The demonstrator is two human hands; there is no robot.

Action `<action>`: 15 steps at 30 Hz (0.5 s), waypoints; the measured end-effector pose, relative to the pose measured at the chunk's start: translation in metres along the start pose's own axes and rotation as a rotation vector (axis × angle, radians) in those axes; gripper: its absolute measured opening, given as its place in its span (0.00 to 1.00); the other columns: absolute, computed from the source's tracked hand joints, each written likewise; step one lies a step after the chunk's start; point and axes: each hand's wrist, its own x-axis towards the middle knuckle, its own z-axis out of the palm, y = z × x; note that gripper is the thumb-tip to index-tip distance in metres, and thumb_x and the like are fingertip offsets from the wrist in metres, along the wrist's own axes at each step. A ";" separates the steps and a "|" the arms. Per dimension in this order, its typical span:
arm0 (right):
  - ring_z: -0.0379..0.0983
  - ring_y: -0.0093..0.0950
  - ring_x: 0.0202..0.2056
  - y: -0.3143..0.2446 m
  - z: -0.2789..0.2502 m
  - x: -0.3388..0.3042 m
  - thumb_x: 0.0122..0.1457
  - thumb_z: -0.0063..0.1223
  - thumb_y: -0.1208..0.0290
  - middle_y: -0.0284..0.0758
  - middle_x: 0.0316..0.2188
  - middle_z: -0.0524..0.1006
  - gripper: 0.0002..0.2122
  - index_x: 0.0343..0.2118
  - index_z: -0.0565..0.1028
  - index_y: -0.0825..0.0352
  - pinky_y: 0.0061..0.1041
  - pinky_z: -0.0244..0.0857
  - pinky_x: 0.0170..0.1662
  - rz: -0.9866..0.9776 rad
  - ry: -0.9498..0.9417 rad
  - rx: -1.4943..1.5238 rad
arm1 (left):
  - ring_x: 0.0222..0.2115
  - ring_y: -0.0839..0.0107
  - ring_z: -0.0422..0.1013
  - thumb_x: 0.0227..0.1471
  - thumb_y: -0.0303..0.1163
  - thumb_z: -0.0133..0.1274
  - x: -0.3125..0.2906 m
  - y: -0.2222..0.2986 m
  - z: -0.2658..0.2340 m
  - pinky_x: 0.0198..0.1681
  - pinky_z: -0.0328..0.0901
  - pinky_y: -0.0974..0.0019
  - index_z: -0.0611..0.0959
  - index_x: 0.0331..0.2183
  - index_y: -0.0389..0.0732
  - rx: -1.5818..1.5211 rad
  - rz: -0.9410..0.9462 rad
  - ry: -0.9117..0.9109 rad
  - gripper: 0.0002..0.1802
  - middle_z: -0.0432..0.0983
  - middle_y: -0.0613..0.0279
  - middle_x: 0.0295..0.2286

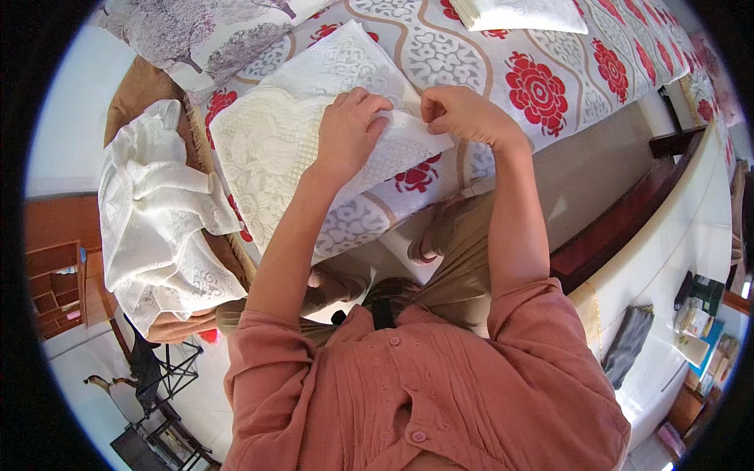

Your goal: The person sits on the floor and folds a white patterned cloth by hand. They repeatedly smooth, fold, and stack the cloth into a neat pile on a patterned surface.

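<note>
A cream-white lace cloth [263,145] lies folded in flat layers on the patterned bed cover, its raised flower design showing. My left hand [353,132] rests on its right part, the fingers curled and the thumb close to the forefinger at a fold. Beside it, my right hand [470,118] has its thumb and fingers pinched together at the cloth's right edge, where a narrow plain strip stretches between both hands. What lies under my curled fingers is partly hidden.
The bed cover [538,90] is grey and white with red flowers. A tree-print pillow [192,35] sits at the far left, and another folded cream cloth [522,14] at the far edge. A crumpled white lace cloth [157,212] drapes over a brown seat on my left.
</note>
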 end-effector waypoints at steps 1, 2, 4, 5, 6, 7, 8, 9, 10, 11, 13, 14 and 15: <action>0.72 0.27 0.31 0.002 -0.001 0.000 0.48 0.59 0.76 0.35 0.27 0.77 0.08 0.31 0.75 0.70 0.29 0.66 0.37 0.003 -0.017 0.013 | 0.39 0.55 0.72 0.49 0.26 0.60 0.001 0.001 0.000 0.43 0.67 0.56 0.83 0.38 0.45 0.006 -0.002 -0.003 0.11 0.76 0.58 0.35; 0.72 0.27 0.31 0.003 -0.002 -0.001 0.49 0.58 0.76 0.35 0.27 0.77 0.07 0.31 0.75 0.70 0.28 0.66 0.36 -0.001 -0.025 0.019 | 0.39 0.55 0.72 0.48 0.26 0.61 0.002 0.003 0.001 0.43 0.67 0.56 0.83 0.37 0.45 0.013 -0.004 -0.007 0.11 0.76 0.59 0.35; 0.72 0.27 0.30 0.005 -0.003 -0.002 0.50 0.56 0.76 0.35 0.27 0.77 0.07 0.32 0.76 0.70 0.28 0.66 0.36 -0.011 -0.043 0.030 | 0.39 0.55 0.72 0.47 0.26 0.61 0.002 0.005 0.000 0.43 0.67 0.56 0.82 0.36 0.45 -0.019 -0.024 -0.005 0.10 0.76 0.59 0.34; 0.72 0.26 0.30 0.006 -0.004 -0.002 0.51 0.54 0.76 0.35 0.27 0.77 0.06 0.32 0.76 0.70 0.27 0.66 0.35 -0.002 -0.029 0.059 | 0.39 0.55 0.72 0.47 0.26 0.62 0.002 0.006 0.000 0.43 0.67 0.56 0.82 0.35 0.45 -0.035 -0.033 -0.004 0.10 0.75 0.59 0.34; 0.71 0.25 0.30 0.007 -0.005 -0.003 0.52 0.52 0.76 0.34 0.27 0.77 0.06 0.33 0.76 0.70 0.27 0.66 0.35 0.007 -0.014 0.089 | 0.39 0.55 0.72 0.46 0.26 0.62 0.002 0.006 -0.001 0.43 0.66 0.57 0.82 0.35 0.44 -0.038 -0.028 -0.013 0.10 0.75 0.60 0.34; 0.71 0.25 0.29 0.007 -0.006 -0.004 0.53 0.50 0.76 0.34 0.27 0.76 0.06 0.33 0.76 0.70 0.26 0.66 0.34 0.017 0.000 0.119 | 0.39 0.55 0.72 0.46 0.25 0.62 0.001 0.005 -0.003 0.44 0.66 0.57 0.82 0.34 0.44 -0.041 -0.023 -0.022 0.10 0.75 0.60 0.34; 0.71 0.24 0.29 0.008 -0.006 -0.004 0.54 0.49 0.76 0.33 0.26 0.76 0.06 0.33 0.76 0.70 0.26 0.65 0.34 0.037 -0.007 0.146 | 0.39 0.56 0.72 0.46 0.25 0.62 0.001 0.005 -0.005 0.44 0.66 0.57 0.81 0.34 0.44 -0.044 -0.017 -0.032 0.10 0.75 0.61 0.34; 0.70 0.24 0.29 0.008 -0.006 -0.004 0.55 0.47 0.76 0.33 0.26 0.76 0.07 0.32 0.76 0.70 0.25 0.65 0.33 0.060 -0.015 0.172 | 0.39 0.56 0.71 0.45 0.24 0.62 0.001 0.008 -0.008 0.44 0.65 0.58 0.81 0.33 0.44 -0.068 -0.002 -0.025 0.10 0.75 0.61 0.34; 0.70 0.23 0.28 0.009 -0.006 -0.004 0.55 0.45 0.76 0.32 0.26 0.75 0.07 0.32 0.76 0.70 0.25 0.65 0.33 0.082 -0.022 0.197 | 0.39 0.56 0.71 0.45 0.24 0.62 -0.001 0.013 -0.013 0.44 0.65 0.58 0.80 0.32 0.43 -0.091 0.012 -0.019 0.10 0.75 0.61 0.34; 0.69 0.23 0.28 0.009 -0.007 -0.005 0.56 0.45 0.76 0.31 0.26 0.75 0.07 0.32 0.76 0.70 0.24 0.65 0.33 0.081 -0.025 0.203 | 0.39 0.56 0.71 0.45 0.23 0.62 -0.002 0.018 -0.018 0.44 0.65 0.58 0.80 0.32 0.43 -0.115 0.027 -0.013 0.10 0.75 0.62 0.34; 0.69 0.22 0.28 0.008 -0.008 -0.005 0.56 0.43 0.76 0.30 0.26 0.74 0.08 0.31 0.76 0.70 0.24 0.64 0.32 0.076 -0.035 0.217 | 0.39 0.57 0.71 0.44 0.23 0.62 -0.005 0.025 -0.027 0.44 0.65 0.59 0.80 0.31 0.42 -0.142 0.024 -0.003 0.09 0.76 0.62 0.34; 0.69 0.22 0.28 0.009 -0.008 -0.006 0.56 0.43 0.76 0.30 0.25 0.74 0.07 0.31 0.75 0.70 0.24 0.64 0.32 0.084 -0.040 0.227 | 0.40 0.57 0.71 0.44 0.22 0.62 -0.006 0.028 -0.029 0.44 0.65 0.59 0.79 0.30 0.42 -0.156 0.022 0.001 0.09 0.76 0.62 0.34; 0.69 0.21 0.28 0.010 -0.009 -0.006 0.56 0.43 0.77 0.30 0.25 0.74 0.07 0.31 0.75 0.69 0.24 0.64 0.32 0.091 -0.047 0.235 | 0.40 0.57 0.71 0.44 0.22 0.63 -0.006 0.030 -0.031 0.44 0.65 0.59 0.79 0.30 0.42 -0.150 0.024 0.005 0.09 0.76 0.62 0.35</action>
